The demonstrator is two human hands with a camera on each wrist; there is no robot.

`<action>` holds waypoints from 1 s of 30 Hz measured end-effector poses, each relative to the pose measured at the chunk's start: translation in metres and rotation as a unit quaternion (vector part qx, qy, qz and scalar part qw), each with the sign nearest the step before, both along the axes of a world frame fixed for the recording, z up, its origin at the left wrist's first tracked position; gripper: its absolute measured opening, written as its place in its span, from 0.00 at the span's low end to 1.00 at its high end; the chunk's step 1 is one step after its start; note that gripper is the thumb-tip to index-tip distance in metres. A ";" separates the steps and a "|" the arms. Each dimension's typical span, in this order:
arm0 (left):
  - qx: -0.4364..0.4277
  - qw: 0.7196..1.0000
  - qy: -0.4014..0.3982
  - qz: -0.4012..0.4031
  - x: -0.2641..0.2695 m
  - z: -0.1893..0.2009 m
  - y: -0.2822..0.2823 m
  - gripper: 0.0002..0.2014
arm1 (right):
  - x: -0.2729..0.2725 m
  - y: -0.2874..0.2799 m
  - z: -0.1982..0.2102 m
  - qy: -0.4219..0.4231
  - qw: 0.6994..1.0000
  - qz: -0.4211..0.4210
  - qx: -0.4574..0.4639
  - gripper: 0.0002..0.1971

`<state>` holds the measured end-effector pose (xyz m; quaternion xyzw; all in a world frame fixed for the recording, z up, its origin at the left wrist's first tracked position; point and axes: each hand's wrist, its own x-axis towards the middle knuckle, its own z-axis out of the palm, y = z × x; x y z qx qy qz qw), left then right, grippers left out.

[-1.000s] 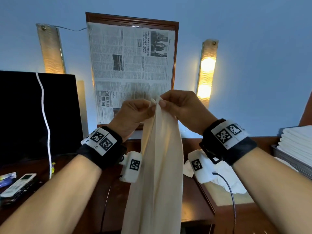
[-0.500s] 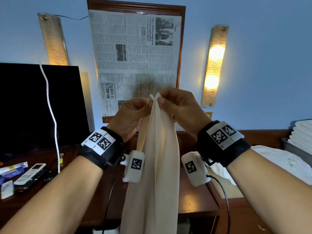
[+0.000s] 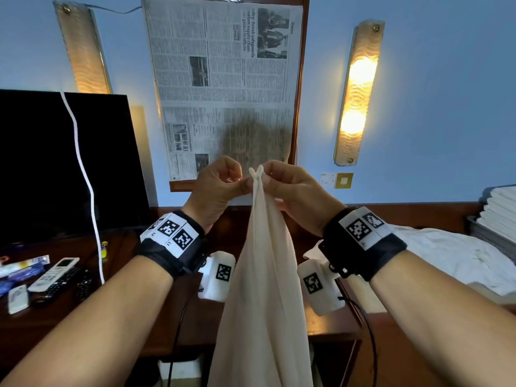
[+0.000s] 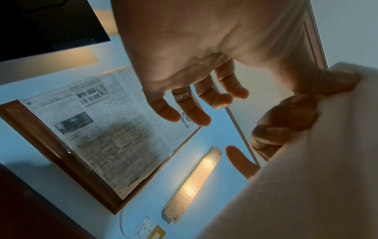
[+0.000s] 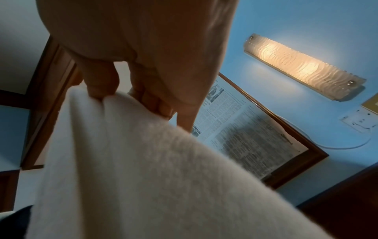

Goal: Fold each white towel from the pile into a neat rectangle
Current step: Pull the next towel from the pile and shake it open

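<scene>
From the head view, a white towel [image 3: 262, 289] was held up in front of the wall, hanging doubled lengthwise above the dark tabletop [image 3: 329, 328], its two top corners brought together and pinched between the left hand [image 3: 216, 188] and the right hand [image 3: 293, 191]; more towels [image 3: 458, 255] lay spread on the right beside a folded stack [image 3: 499, 205]. In the left wrist view, the left hand's outer fingers [image 4: 190, 105] were seen loose, and only its thumb appeared to press the cloth, though that contact was poorly shown. In the right wrist view, the right hand's grip was closed on the towel's upper edge [image 5: 114, 100]. The fold would be judged best served by matching the corners exactly and letting the cloth hang straight before it was lowered.
</scene>
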<state>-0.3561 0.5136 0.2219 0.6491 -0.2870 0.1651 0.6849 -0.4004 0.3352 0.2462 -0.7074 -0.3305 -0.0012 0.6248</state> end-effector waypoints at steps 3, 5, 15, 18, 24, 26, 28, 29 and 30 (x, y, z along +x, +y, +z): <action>0.036 0.999 0.029 0.011 -0.003 -0.006 0.003 0.27 | 0.004 -0.003 -0.007 0.005 0.999 -0.037 -0.016 0.08; 0.061 0.996 0.065 0.011 -0.009 -0.013 0.002 0.27 | 0.008 -0.005 -0.013 -0.014 0.996 -0.089 -0.026 0.12; 0.111 0.990 0.080 0.028 -0.030 -0.041 -0.025 0.03 | 0.019 -0.013 -0.035 -0.153 0.946 -0.238 -0.156 0.08; 0.136 0.987 0.067 0.049 -0.025 -0.036 -0.024 0.07 | 0.022 -0.016 -0.038 -0.163 0.943 -0.243 -0.161 0.09; 0.170 0.979 0.069 0.083 -0.017 -0.038 -0.034 0.10 | 0.032 -0.032 -0.064 -0.091 0.972 -0.160 -0.146 0.09; 0.160 0.978 0.085 0.100 -0.016 -0.049 -0.042 0.12 | 0.037 -0.036 -0.069 -0.090 0.972 -0.162 -0.147 0.14; 0.151 0.978 0.075 0.122 -0.018 -0.063 -0.050 0.11 | 0.043 -0.039 -0.068 -0.114 0.964 -0.183 -0.153 0.13; 0.151 0.978 0.062 0.132 -0.019 -0.069 -0.054 0.10 | 0.046 -0.040 -0.066 -0.127 0.961 -0.189 -0.155 0.11; 0.152 0.977 0.049 0.140 -0.018 -0.075 -0.057 0.10 | 0.049 -0.040 -0.065 -0.139 0.958 -0.194 -0.157 0.10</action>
